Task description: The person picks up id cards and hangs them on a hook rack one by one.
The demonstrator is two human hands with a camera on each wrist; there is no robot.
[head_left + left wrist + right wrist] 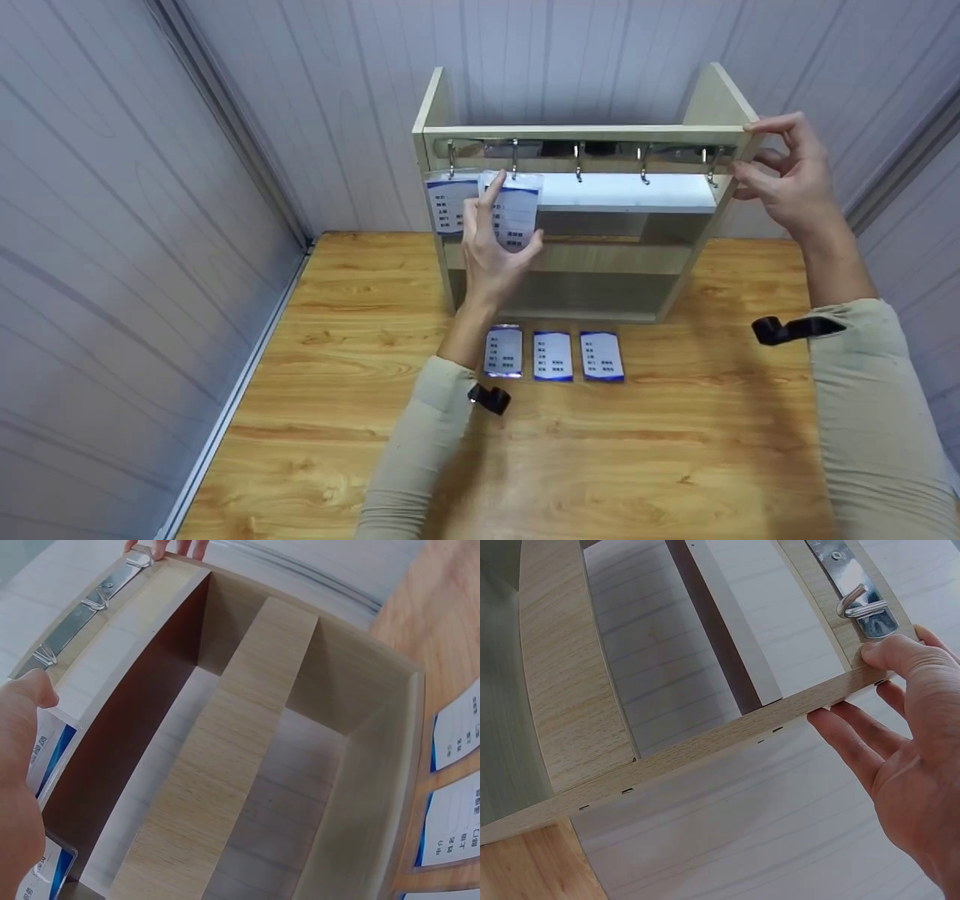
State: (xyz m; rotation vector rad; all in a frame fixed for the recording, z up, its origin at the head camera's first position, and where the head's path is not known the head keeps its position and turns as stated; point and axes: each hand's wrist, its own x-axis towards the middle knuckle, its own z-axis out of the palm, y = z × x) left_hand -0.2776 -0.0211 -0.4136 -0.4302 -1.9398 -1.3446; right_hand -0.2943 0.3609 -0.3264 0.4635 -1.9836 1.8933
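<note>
Two name badges in clear sleeves are at the left end of a hook rail (pixel 611 152) on a pale wooden shelf unit (pixel 574 259). My left hand (pixel 495 251) lies over the right-hand badge (pixel 523 201), index finger stretched up towards the second hook and thumb spread off to the side. Whether that badge sits on its hook is hidden. The left-hand badge (pixel 445 199) hangs from the first hook. My right hand (pixel 795 176) grips the unit's upper right edge, thumb beside the end hook (pixel 862 607) in the right wrist view.
Three more badges lie in a row on the wood-grain surface before the unit: left (pixel 503 351), middle (pixel 553 356) and right (pixel 601 356). Pale panel walls stand behind and at both sides (pixel 112 262). Black cameras (pixel 491 399) are strapped to both wrists.
</note>
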